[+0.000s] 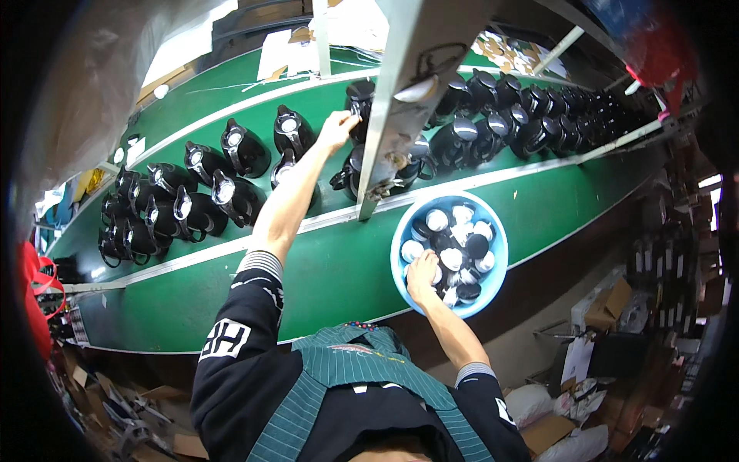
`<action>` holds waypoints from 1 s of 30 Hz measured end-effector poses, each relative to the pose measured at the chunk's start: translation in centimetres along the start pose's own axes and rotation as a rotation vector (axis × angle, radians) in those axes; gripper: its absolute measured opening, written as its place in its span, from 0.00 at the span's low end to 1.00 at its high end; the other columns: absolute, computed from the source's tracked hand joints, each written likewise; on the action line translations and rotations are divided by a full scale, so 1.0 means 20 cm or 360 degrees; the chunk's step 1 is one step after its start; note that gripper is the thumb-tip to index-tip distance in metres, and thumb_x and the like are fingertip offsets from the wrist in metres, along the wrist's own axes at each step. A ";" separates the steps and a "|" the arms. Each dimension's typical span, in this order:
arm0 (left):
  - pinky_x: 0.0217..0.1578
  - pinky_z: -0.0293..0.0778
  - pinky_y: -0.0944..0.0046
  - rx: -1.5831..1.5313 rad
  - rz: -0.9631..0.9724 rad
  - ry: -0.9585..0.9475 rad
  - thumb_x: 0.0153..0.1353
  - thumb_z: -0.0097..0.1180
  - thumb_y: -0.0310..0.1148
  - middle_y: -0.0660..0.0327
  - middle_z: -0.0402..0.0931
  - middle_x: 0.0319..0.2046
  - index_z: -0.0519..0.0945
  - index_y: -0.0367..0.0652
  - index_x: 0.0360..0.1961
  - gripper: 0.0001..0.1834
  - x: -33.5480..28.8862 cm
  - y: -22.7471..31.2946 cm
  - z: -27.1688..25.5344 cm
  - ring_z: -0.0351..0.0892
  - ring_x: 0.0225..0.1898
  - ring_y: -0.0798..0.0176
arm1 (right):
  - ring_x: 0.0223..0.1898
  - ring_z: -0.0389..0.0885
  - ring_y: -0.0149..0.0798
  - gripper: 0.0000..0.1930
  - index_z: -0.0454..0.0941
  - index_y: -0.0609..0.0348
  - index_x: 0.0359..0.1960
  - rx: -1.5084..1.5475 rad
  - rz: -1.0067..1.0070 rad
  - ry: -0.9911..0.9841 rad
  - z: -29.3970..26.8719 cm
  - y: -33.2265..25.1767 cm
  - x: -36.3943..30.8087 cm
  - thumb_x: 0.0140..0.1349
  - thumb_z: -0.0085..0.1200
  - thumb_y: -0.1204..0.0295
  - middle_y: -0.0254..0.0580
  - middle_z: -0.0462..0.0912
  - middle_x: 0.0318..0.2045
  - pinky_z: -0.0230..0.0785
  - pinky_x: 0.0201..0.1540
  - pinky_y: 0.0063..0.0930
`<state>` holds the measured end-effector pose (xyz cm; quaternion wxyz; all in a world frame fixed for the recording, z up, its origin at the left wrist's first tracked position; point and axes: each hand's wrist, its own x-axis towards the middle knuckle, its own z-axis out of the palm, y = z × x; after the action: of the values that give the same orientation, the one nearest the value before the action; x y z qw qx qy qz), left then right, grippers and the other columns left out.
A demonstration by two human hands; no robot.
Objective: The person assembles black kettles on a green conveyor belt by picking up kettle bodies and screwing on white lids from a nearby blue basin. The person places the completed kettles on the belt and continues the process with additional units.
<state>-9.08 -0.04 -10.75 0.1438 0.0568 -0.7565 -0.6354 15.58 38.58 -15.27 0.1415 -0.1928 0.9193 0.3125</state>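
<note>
My left arm stretches over the green bench, and the curled fingers of my left hand (337, 131) close at a black jug (360, 98) beside the metal post. That jug has a dark top. To its left stand several more black jugs (245, 150) with handles, their round mouths open and bright silver inside. My right hand (422, 276) reaches into a light blue basin (500, 231) at the bench's near side. Its fingers are bent together on one of several black-and-white lids (452, 259) heaped there; the fingertips are partly hidden among them.
A metal post (385, 100) rises from the pale rail (323, 219) between the jugs and the near green strip. Right of it, rows of dark-topped jugs (490, 135) run into the distance. Cardboard boxes (608, 304) and bags lie at the lower right. Red bags hang at both sides.
</note>
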 end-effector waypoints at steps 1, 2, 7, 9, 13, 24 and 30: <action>0.38 0.71 0.64 0.0125 -0.0005 -0.0010 0.69 0.62 0.41 0.61 0.82 0.30 0.89 0.40 0.42 0.15 -0.04 -0.03 0.03 0.75 0.33 0.67 | 0.64 0.70 0.60 0.21 0.82 0.63 0.59 0.0027 0.0044 -0.0052 0.00 0.00 0.00 0.74 0.44 0.66 0.63 0.72 0.65 0.64 0.62 0.50; 0.41 0.74 0.63 0.0365 0.0030 0.0048 0.68 0.63 0.41 0.59 0.84 0.34 0.89 0.40 0.43 0.15 -0.11 -0.06 0.05 0.79 0.37 0.66 | 0.66 0.70 0.63 0.23 0.80 0.67 0.62 0.0053 0.0082 -0.0098 -0.02 -0.01 0.01 0.75 0.42 0.65 0.66 0.71 0.67 0.67 0.62 0.53; 0.56 0.77 0.54 0.0521 0.0135 0.0038 0.69 0.59 0.30 0.50 0.81 0.54 0.77 0.41 0.63 0.22 -0.45 0.05 -0.09 0.83 0.54 0.53 | 0.60 0.77 0.64 0.24 0.79 0.74 0.59 0.0001 0.0135 -0.0171 -0.02 0.06 0.01 0.74 0.43 0.65 0.69 0.77 0.60 0.69 0.64 0.56; 0.59 0.72 0.52 0.1146 0.0652 0.0551 0.60 0.65 0.27 0.53 0.81 0.51 0.77 0.42 0.61 0.27 -0.74 0.45 -0.15 0.79 0.56 0.50 | 0.58 0.79 0.62 0.16 0.82 0.66 0.51 0.0190 0.0181 -0.0151 -0.04 0.14 -0.03 0.69 0.52 0.68 0.68 0.80 0.54 0.76 0.59 0.49; 0.51 0.74 0.52 0.1080 0.0033 0.1367 0.58 0.71 0.35 0.49 0.80 0.47 0.79 0.39 0.48 0.20 -1.20 0.30 -0.27 0.80 0.47 0.44 | 0.43 0.83 0.53 0.19 0.75 0.62 0.41 0.1022 0.0032 0.0464 -0.26 0.29 -0.10 0.55 0.72 0.68 0.54 0.81 0.42 0.81 0.47 0.40; 0.37 0.77 0.60 0.0519 -0.0307 -0.0007 0.46 0.82 0.46 0.55 0.82 0.27 0.84 0.37 0.37 0.27 -1.74 0.68 -0.55 0.79 0.29 0.63 | 0.66 0.76 0.44 0.18 0.72 0.62 0.39 0.3772 -0.0843 0.1001 -1.24 -0.33 -0.23 0.58 0.74 0.78 0.63 0.72 0.68 0.71 0.66 0.35; 0.35 0.77 0.61 0.0474 -0.0266 -0.0149 0.47 0.82 0.43 0.58 0.81 0.26 0.84 0.38 0.39 0.25 -1.89 1.01 -0.65 0.79 0.27 0.65 | 0.61 0.82 0.50 0.19 0.76 0.62 0.30 0.2890 -0.0990 0.1222 -1.20 -0.34 -0.38 0.52 0.78 0.69 0.62 0.81 0.61 0.72 0.63 0.40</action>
<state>32.54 1.63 5.37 0.0451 0.1105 -0.8408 -0.5280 22.02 20.50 2.52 0.0052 -0.3292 0.7016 -0.6320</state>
